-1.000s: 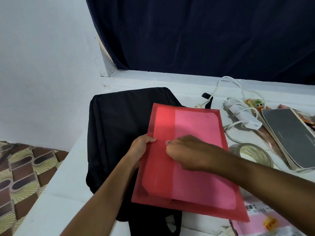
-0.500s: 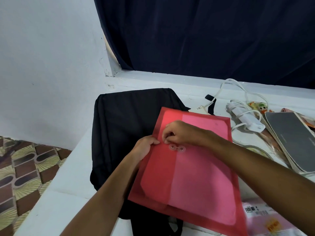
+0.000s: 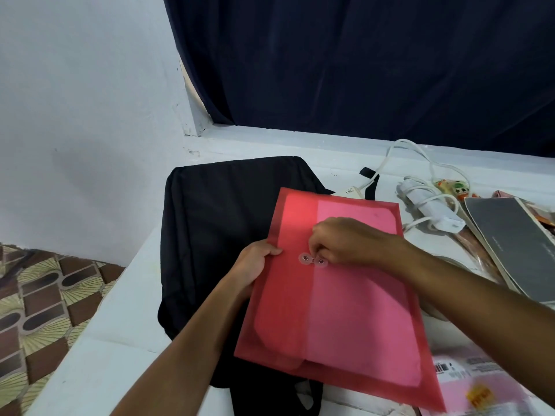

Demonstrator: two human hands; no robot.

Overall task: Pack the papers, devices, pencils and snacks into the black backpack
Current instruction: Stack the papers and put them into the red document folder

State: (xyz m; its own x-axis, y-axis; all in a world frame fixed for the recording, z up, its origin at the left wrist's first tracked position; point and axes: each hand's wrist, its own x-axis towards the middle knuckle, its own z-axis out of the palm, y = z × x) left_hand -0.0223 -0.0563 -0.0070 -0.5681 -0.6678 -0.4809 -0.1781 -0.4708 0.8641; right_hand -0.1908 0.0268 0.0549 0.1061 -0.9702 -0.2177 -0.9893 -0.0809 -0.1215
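Much of your flat black fabric backpack [image 3: 216,223] lies hidden under the translucent red plastic envelope [image 3: 339,301], and its lower end is cut off by the frame's bottom edge. The pink printed packet [image 3: 468,385] at the worktop's near right corner is blurred and partly covered by the envelope. You cannot read what lies beneath the dark grey flat device [image 3: 516,235] at the right edge; orange and pink wrappers only peek out around it.

Your left hand [image 3: 255,265] grips the envelope's left edge, thumb on top, fingers curled underneath. Your right hand [image 3: 345,241] sits on the envelope's middle, its fingers bunched together and pinching at the right one of the two clear round button fasteners [image 3: 313,259]. The envelope rests tilted across the backpack's right half.

The white worktop [image 3: 114,325] shows bare surface along its left edge. The coiled white charger with cable [image 3: 429,208] lies toward the far right, near the sill.
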